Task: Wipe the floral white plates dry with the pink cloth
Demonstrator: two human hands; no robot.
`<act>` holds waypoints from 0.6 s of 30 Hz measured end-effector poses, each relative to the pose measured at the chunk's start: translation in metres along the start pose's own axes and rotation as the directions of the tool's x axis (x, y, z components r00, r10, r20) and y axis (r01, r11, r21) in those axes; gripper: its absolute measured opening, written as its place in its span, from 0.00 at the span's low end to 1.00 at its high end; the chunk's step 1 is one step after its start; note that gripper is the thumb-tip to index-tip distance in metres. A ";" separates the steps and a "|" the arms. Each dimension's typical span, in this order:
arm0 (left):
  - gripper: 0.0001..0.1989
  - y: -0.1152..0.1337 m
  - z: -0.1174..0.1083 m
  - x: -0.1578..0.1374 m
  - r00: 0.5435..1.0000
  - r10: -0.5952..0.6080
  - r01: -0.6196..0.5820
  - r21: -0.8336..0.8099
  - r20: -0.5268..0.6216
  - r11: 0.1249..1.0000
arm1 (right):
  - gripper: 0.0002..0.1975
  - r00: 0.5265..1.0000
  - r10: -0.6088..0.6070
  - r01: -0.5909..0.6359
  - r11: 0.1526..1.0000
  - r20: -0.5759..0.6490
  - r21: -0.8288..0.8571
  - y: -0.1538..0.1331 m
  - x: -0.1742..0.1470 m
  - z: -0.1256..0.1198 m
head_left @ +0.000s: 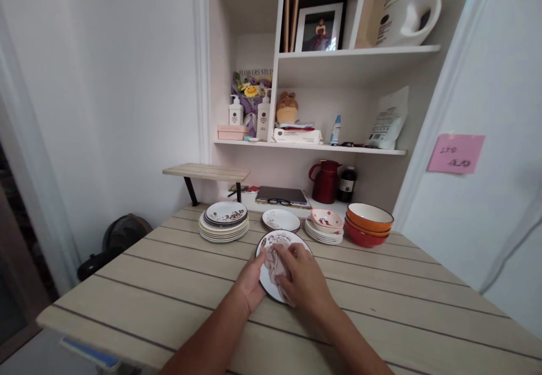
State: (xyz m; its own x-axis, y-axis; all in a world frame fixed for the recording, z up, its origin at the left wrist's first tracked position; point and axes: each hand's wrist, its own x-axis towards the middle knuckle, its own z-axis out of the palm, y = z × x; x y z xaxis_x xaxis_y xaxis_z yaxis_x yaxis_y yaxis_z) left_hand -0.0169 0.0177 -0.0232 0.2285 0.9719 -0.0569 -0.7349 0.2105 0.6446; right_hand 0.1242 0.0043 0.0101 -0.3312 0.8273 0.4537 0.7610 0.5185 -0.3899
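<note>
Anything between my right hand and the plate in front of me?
Yes: the cloth is bunched between the right hand and the plate's face. At the left hand, nothing visible separates the thumb from the rim.

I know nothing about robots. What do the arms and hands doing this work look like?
They are a person's, not a machine's: no cables or metal show. The left hand and right hand wear no gloves. The left forearm and right forearm show no sleeve, watch or bracelet. No rings can be made out, though parts of both hands are hidden.
</note>
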 end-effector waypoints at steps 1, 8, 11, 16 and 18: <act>0.20 -0.001 0.001 -0.001 1.000 -0.007 0.007 -0.001 0.007 1.000 | 0.32 1.000 -0.010 0.010 1.000 -0.027 0.002 0.001 0.002 0.001; 0.23 -0.011 0.009 -0.004 0.997 -0.050 0.051 -0.020 0.052 0.998 | 0.21 0.971 0.017 0.017 0.990 -0.239 0.137 0.016 0.010 -0.008; 0.24 -0.010 0.005 0.001 0.999 -0.002 0.005 -0.069 0.036 0.998 | 0.19 0.978 0.049 -0.032 0.996 -0.201 0.086 0.019 0.008 -0.009; 0.25 0.001 -0.008 0.007 1.000 -0.009 0.009 -0.085 -0.003 0.996 | 0.20 0.996 0.086 -0.085 0.992 0.011 -0.094 0.009 0.000 -0.007; 0.25 0.005 -0.010 0.006 0.999 -0.035 0.034 -0.079 -0.002 0.996 | 0.20 0.995 0.076 -0.067 0.991 0.071 -0.113 0.001 -0.004 -0.004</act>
State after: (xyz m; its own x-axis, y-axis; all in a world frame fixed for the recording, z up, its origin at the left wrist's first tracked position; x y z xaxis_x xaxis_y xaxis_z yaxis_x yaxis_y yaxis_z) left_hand -0.0252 0.0255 -0.0279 0.2525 0.9642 -0.0809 -0.7749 0.2516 0.5798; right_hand 0.1289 0.0012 0.0115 -0.3113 0.8775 0.3648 0.8400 0.4336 -0.3263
